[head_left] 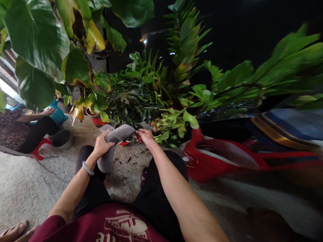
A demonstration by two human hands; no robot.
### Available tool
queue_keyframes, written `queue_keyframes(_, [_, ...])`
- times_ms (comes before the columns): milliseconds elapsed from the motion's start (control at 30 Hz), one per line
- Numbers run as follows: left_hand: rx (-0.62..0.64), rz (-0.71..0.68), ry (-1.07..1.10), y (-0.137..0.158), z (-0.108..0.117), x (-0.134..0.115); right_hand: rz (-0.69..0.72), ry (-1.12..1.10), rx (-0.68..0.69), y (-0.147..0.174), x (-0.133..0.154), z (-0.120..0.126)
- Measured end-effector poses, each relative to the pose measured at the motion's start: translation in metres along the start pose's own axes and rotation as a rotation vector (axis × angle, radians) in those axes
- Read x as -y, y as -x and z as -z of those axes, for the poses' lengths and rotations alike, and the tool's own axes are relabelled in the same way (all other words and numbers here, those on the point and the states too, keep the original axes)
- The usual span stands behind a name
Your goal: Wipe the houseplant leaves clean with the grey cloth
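My left hand [102,145] is wrapped round a soft grey piece of fabric [119,133], long and sock-like, with one rounded end pointing right and another part hanging below the palm. A pale bangle [87,168] circles my left wrist. My right hand [146,137] is closed in a pinch just off the fabric's right tip. Whatever lies between those fingertips is too small to make out. Both hands are over the gap between my knees, in front of the plants.
Leafy plants [141,80] fill the space ahead, one in a reddish pot [96,119]. At right stands a blurred red bag [202,164]. On the left, another person [15,129] sits near a dark round pot [62,138]. A cable [42,164] crosses the concrete floor [32,191].
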State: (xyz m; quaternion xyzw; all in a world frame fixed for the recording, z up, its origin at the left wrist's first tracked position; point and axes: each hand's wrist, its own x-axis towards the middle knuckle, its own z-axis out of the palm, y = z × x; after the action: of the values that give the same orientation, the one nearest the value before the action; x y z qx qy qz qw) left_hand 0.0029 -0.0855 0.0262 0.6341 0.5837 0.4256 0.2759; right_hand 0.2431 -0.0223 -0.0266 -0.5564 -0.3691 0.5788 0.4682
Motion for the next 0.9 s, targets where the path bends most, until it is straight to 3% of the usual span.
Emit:
queue_keyframes(67, [-0.154,-0.056,0.038,-0.006,0.014,-0.021,0.004,0.006,0.023,0.000,0.000,0.000])
queue_keyframes(167, [-0.453,-0.169,0.049,-0.043,0.043,-0.063,0.029,-0.008,0.062,0.003,0.001,-0.003])
queue_keyframes(233, [-0.556,-0.211,0.039,-0.069,0.053,-0.080,0.048,-0.021,0.069,0.005,0.003,-0.004])
queue_keyframes(300, [-0.525,-0.201,0.012,-0.081,0.050,-0.076,0.063,-0.034,0.069,0.006,0.004,-0.005])
queue_keyframes(367, [-0.385,-0.138,-0.039,-0.072,0.034,-0.054,0.071,-0.043,0.066,0.006,0.005,-0.004])
queue_keyframes(400, [-0.279,-0.105,-0.069,-0.061,0.024,-0.039,0.072,-0.045,0.063,0.006,0.005,-0.003])
queue_keyframes(500, [-0.122,-0.025,0.006,-0.016,-0.001,0.001,0.066,-0.040,0.049,0.005,0.004,0.000])
queue_keyframes(567, [-0.108,-0.014,0.061,0.007,-0.004,0.007,0.059,-0.033,0.044,0.005,0.004,0.001])
queue_keyframes(667, [-0.247,-0.059,0.057,0.003,0.015,-0.020,0.054,-0.027,0.053,0.004,0.004,0.001])
queue_keyframes(800, [-0.570,-0.176,-0.013,-0.057,0.048,-0.069,0.052,-0.020,0.072,0.005,0.004,-0.004])
queue_keyframes(900, [-0.536,-0.133,-0.084,-0.085,0.045,-0.065,0.052,-0.014,0.068,0.006,0.003,-0.005])
